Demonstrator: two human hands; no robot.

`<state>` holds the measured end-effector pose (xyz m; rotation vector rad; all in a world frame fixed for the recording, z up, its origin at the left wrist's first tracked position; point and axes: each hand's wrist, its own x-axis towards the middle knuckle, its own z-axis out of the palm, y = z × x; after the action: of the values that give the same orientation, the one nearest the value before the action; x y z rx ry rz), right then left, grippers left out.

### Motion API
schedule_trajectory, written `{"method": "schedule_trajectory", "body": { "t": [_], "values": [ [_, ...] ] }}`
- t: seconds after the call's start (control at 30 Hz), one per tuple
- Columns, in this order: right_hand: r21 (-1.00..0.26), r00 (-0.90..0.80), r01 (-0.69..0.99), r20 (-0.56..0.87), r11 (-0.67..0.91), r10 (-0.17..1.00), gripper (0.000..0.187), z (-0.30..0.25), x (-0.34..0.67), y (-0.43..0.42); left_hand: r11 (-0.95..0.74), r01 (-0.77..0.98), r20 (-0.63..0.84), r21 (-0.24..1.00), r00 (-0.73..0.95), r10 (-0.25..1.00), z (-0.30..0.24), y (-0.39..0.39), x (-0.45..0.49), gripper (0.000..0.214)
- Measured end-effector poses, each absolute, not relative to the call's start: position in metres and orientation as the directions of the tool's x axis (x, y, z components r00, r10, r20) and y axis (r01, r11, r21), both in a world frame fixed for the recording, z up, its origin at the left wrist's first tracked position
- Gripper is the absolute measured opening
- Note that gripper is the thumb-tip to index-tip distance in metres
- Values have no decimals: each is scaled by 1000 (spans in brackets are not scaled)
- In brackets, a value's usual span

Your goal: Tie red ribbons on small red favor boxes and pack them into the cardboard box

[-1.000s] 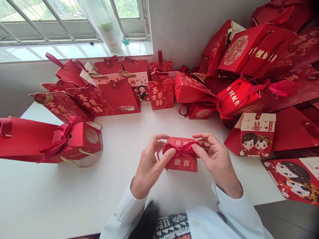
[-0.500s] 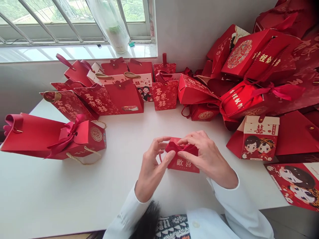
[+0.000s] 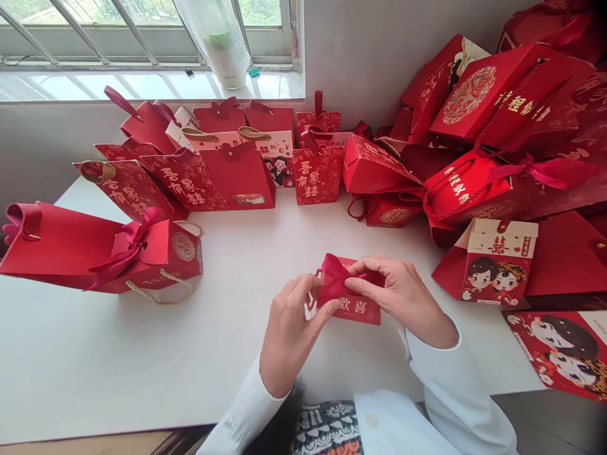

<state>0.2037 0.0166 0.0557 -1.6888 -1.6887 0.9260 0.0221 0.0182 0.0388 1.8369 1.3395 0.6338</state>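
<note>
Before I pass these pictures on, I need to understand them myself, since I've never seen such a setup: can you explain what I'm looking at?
There is no machine here. One head-worn camera took every picture, looking forward and down at its wearer's bare left hand and right hand. The right hand pinches a dark red ribbon over a small red box. The left hand is at the ribbon's left side; whether it grips there is hard to tell. On the white table, red gift bags stand along the back, a larger red box with rope handles lies at the left, and more boxes and bags are piled at the right.
</note>
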Motion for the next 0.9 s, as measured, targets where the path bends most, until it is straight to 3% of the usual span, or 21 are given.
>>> {"method": "schedule_trajectory", "body": {
  "t": [0.43,0.9],
  "values": [
    [-850,27,515,-108,-107,994,13,51,201,12,-67,486,-107,871,320,941,41,17,18,33],
    [-850,114,513,-75,-123,991,10,47,195,13,36,470,-219,882,342,914,31,1,15,31]
  ]
}}
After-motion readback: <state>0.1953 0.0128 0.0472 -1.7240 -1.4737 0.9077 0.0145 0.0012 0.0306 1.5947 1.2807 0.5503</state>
